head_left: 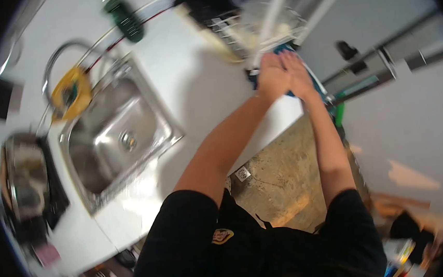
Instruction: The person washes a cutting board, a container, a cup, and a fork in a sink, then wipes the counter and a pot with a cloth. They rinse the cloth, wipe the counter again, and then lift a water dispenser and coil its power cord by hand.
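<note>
Both my arms reach forward to the far right corner of the white counter. My left hand lies with its fingers stretched out, close beside my right hand, whose fingers are also straight. Beneath them is a blue-teal cloth, mostly covered by the hands, so its full shape is hidden. Just beyond the fingertips stands a white rack with clear containers on it. Motion blurs the fine details.
Left of my arms is a steel sink with a curved faucet and a yellow cloth. A green bottle stands behind it. A dish rack is at far left. Bars run along the right wall.
</note>
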